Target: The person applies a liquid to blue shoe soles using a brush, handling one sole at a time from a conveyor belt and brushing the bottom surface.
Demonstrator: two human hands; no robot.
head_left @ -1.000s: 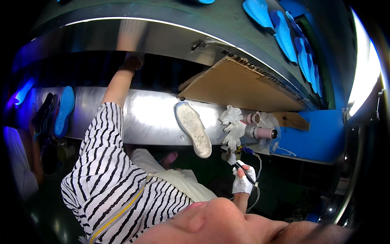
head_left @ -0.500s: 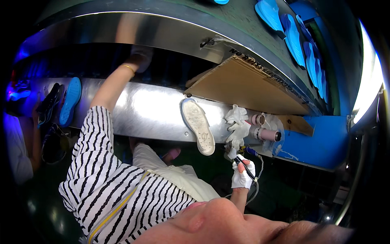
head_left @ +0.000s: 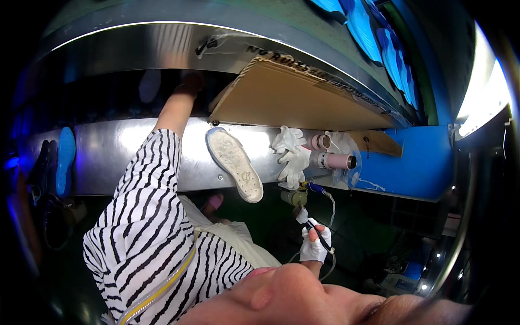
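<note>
My left arm reaches across the steel ledge into the dark gap below the conveyor's metal side. My left hand (head_left: pixel 190 83) is dim there and its fingers are hidden. A pale, sole-shaped thing (head_left: pixel 149 85) shows faintly in the gap to its left. My right hand (head_left: pixel 315 244), in a white glove with bare fingertips, is closed round the black handle of a brush (head_left: pixel 320 234). The brush's whitish head points at a small can (head_left: pixel 295 197) just below the ledge. Between my hands, a whitish shoe sole with a blue edge (head_left: pixel 235 165) lies on the ledge, its heel overhanging the front.
A cardboard sheet (head_left: pixel 303 97) leans against the conveyor side. White gloves (head_left: pixel 292 157), a pink bottle (head_left: pixel 340 161) and a blue panel (head_left: pixel 417 162) are at right. Blue soles (head_left: pixel 360 30) lie on the conveyor; another blue sole (head_left: pixel 65 161) stands at left beside dark shoes.
The view has shifted right, so the sole, gloves and cardboard appear farther left. My left hand has gone deeper into the gap. The brush stays in my right hand, and the can is more visible.
</note>
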